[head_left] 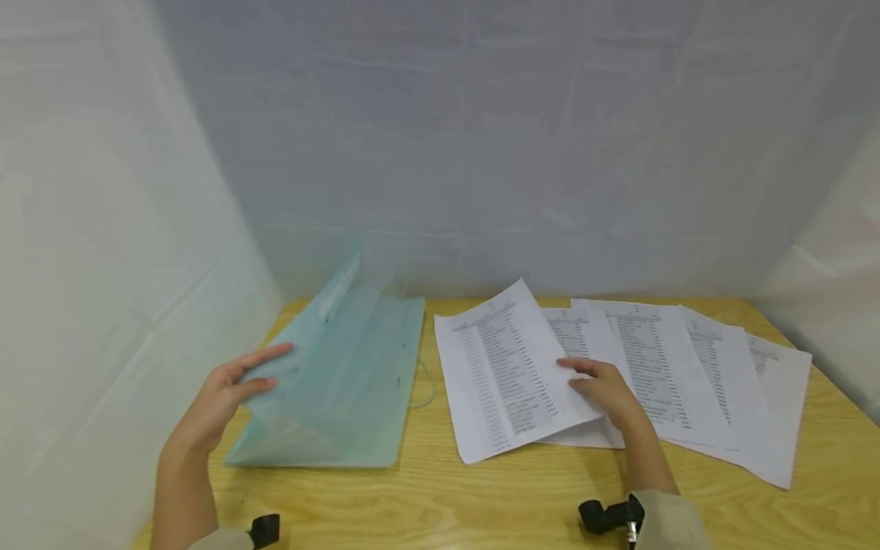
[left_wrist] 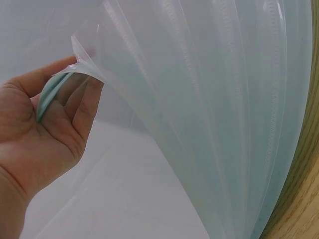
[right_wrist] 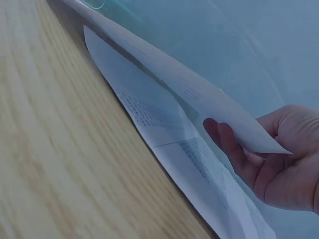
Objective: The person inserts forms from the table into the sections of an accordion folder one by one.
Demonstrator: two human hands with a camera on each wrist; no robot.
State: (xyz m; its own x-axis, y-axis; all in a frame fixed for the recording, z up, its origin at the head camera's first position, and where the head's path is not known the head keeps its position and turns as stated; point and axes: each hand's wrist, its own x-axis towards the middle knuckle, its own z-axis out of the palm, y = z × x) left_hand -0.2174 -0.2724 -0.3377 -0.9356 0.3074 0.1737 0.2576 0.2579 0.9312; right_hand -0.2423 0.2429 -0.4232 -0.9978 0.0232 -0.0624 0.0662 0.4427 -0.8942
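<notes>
On the left of the table lies a pale green folder (head_left: pixel 371 412) with clear plastic pockets, spread like a fan. My left hand (head_left: pixel 220 397) grips its raised cover, and in the left wrist view the thumb and fingers hold the cover and a clear sleeve (left_wrist: pixel 89 64) at the edge. Right of the folder, my right hand (head_left: pixel 605 389) pinches the right edge of a printed sheet (head_left: pixel 481 382), which tilts up off the papers. In the right wrist view the fingers are under this sheet (right_wrist: pixel 219 109).
Several more printed sheets (head_left: pixel 646 367) overlap in a row to the right on the wooden table (head_left: pixel 426 504). A thin elastic loop (head_left: pixel 429 382) sticks out at the folder's right edge. White sheeting (head_left: pixel 481 153) hangs behind and at both sides.
</notes>
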